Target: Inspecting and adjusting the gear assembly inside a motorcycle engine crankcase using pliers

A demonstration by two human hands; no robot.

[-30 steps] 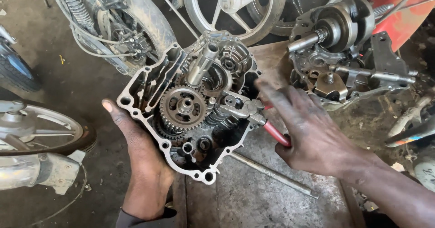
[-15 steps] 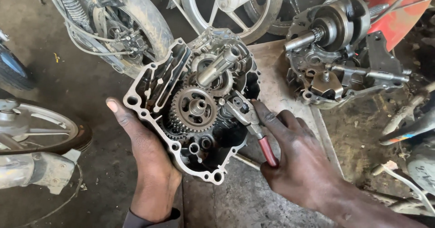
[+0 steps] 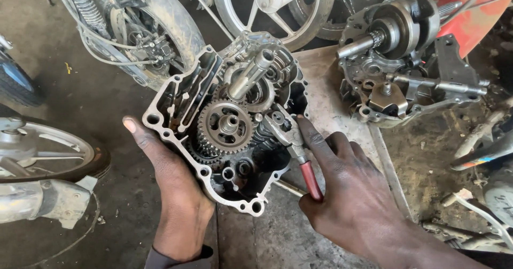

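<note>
An open engine crankcase half (image 3: 176,100) with exposed gears (image 3: 225,127) and a steel shaft (image 3: 250,74) rests tilted on a grey bench. My left hand (image 3: 173,194) cups its lower left edge from beneath, thumb along the rim. My right hand (image 3: 350,199) grips red-handled pliers (image 3: 300,159), index finger stretched along them. The plier jaws bite on a small part inside the case, right of the large gear.
A second crankcase half (image 3: 406,82) with a crankshaft lies at the upper right. Motorcycle wheels (image 3: 278,7) and a shock spring stand behind. Another wheel (image 3: 48,156) is at the left. A red panel (image 3: 475,12) and loose tools lie at the right.
The view has shifted slightly and the crankcase sits a little more upright. My right hand has slid lower on the pliers, which stay on the part inside the case.
</note>
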